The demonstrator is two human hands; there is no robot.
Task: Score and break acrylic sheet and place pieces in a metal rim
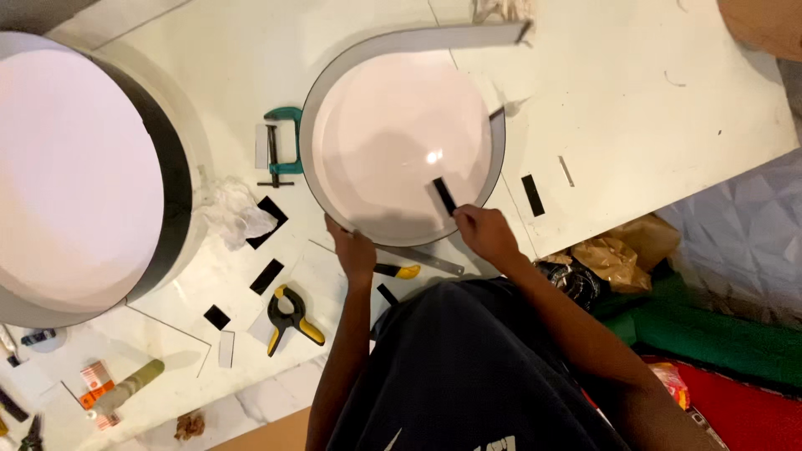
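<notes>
The right hand [484,231] pinches a short black strip [444,195], its fingers closed on the near end, laying it over the near rim of the round white disc with a grey band edge [393,142]. The left hand [354,250] presses on that rim just beside it, probably to steady the disc; whether its fingers curl under the edge cannot be told. Left of that hand a green clamp [282,144] grips the band, likely keeping it tight. Nearer the body lie a yellow-black spring clamp [288,317] and loose black strips [267,276] on the white worktable [652,100]. Far left sits a larger round drum [75,167].
</notes>
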